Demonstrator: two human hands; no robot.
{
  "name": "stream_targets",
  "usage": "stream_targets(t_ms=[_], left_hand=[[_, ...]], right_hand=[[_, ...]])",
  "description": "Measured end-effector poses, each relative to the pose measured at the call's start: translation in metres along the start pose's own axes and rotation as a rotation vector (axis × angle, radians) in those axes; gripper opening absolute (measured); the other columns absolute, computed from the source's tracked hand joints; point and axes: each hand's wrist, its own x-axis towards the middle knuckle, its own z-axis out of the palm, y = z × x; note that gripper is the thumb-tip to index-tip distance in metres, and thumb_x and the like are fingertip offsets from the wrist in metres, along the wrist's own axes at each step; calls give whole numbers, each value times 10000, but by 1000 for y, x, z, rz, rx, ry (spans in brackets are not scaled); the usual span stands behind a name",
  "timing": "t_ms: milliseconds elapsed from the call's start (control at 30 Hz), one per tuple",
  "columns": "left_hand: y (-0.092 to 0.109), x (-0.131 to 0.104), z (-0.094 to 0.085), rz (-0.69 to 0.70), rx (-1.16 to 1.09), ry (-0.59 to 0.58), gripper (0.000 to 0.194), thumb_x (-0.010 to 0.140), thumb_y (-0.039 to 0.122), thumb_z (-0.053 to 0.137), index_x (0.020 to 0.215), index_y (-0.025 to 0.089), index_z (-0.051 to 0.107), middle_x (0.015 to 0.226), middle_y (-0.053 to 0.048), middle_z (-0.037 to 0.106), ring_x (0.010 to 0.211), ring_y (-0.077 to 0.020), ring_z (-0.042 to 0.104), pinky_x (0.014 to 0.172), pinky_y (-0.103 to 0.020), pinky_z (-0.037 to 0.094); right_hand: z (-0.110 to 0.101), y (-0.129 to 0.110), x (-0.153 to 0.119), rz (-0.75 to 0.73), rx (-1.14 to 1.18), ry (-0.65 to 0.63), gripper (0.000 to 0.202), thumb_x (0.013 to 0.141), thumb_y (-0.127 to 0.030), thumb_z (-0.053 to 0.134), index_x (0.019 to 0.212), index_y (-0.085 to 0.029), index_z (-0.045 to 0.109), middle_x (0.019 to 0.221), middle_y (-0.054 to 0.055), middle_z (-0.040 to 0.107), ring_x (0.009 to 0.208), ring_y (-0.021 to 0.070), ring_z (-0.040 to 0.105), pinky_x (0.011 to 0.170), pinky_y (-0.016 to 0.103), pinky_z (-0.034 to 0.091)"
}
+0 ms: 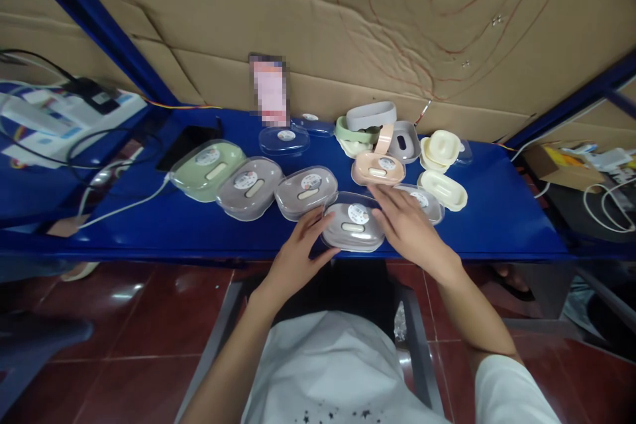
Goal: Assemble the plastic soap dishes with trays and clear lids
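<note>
Flanking the clear-lidded grey box near the front of the blue table, your left hand and right hand touch its 2 ends, fingers spread, unclosed; grip there, since it looks light, stiff and slippery.

Brown cardboard, creased and marked with curving red lines toward the upper right, stands as a wall behind a glossy blue tabletop, with blue metal posts slanting in at the upper left and right. Below, dark red floor tiles with pale joints catch a patch of white light at the lower left, near a bluish-grey stool at the frame's edge. Grey chair rails show at lower centre, and another surface with an open cardboard box lies at the right.
</note>
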Motion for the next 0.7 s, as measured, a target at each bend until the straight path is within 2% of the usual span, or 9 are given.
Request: stream_targets(t_ms=[100,200,333,467,567,700], left_hand=[[-1,0,1,0,2,17,698,1014,311,741,1631,376,419,1576,-105,538,1497,-285,550,1236,-462,506],[-1,0,1,-15,3,21,676,1011,324,746,1612,384,442,1536,-102,555,1461,-291,580,1221,-472,519],[-1,0,0,-14,3,5,676,1012,319,746,1612,384,442,1505,-98,561,1431,-281,601,1203,-451,534],[0,0,1,-34,13,0,678,1014,332,742,1616,384,437,1538,-99,544,1456,-286,582,1206,-457,530],[2,0,2,-39,16,-25,653,1018,346,732,1607,372,450,1585,-99,527,1489,-287,554,1191,-450,543],[5,-1,2,-38,42,-43,613,1029,366,714,1589,352,466,1619,-100,523,1503,-281,547,1154,-432,570]], right_hand=[[5,-5,-2,-105,19,-101,635,1127,-507,465,1703,-255,380,1703,159,467,1567,365,469,1242,618,454],[6,-5,-2,-152,33,-134,776,1063,-589,583,1723,-267,333,1726,187,419,1586,384,441,1247,627,450],[1,-1,-4,-204,31,-146,702,1089,-522,564,1709,-254,372,1736,178,400,1607,373,408,1277,632,413],[-2,-4,-8,-219,8,-156,685,1085,-504,582,1703,-287,382,1721,156,435,1570,367,468,1242,639,453],[7,-11,-13,-224,-71,-130,710,1043,-573,629,1659,-260,464,1704,181,456,1525,403,514,1213,657,468],[25,-11,-19,-250,-138,-20,697,1045,-573,619,1617,-186,519,1678,216,482,1514,411,523,1243,630,442]])
